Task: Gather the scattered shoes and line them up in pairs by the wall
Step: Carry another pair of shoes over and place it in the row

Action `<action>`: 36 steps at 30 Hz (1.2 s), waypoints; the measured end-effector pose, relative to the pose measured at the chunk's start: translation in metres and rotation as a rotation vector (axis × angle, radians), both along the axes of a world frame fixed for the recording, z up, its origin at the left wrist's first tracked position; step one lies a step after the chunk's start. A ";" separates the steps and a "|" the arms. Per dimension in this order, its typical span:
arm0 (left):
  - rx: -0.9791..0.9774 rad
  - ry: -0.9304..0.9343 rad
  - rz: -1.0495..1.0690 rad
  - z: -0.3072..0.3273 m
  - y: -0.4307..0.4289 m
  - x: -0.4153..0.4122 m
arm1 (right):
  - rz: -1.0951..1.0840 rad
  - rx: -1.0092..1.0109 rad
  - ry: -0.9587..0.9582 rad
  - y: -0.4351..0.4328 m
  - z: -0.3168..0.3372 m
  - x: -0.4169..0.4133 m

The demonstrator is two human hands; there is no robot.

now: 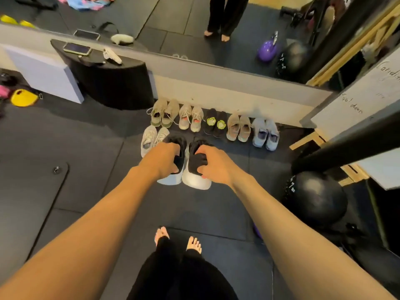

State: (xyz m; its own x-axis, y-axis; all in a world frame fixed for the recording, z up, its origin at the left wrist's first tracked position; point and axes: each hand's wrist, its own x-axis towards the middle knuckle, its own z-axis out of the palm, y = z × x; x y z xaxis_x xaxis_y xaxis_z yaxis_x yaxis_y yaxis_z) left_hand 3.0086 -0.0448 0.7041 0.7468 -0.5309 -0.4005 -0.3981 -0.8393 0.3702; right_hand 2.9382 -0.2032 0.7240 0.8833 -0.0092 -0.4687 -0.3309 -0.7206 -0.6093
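Note:
I hold a pair of black shoes with white soles over the dark floor. My left hand (165, 158) grips the left black shoe (175, 146) at its heel. My right hand (213, 162) grips the right black shoe (198, 179) the same way. Both shoes point toward the wall (227, 94). Along the wall stand several pairs side by side: olive (165, 112), beige with coral (191, 118), black with lime (215, 122), tan (238, 126) and lilac-white (265, 134). A white pair (151, 138) sits in a second row just left of my left hand.
A black curved stand (112, 81) with a phone (76, 49) on top stands left of the shoe row. A black medicine ball (316, 198) and a black post (346, 146) are at the right. My bare feet (177, 239) are below. A yellow object (23, 97) lies far left.

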 end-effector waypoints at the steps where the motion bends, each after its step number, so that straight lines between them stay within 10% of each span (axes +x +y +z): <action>1: 0.001 0.002 0.009 -0.014 -0.006 0.017 | -0.009 0.002 0.009 -0.004 -0.014 0.018; 26: -0.071 -0.088 0.111 -0.641 -0.088 0.225 | 0.052 -0.260 0.059 -0.070 -0.623 0.264; 36: -0.086 -0.133 -0.003 -0.704 -0.097 0.287 | 0.229 -0.415 0.043 -0.064 -0.711 0.305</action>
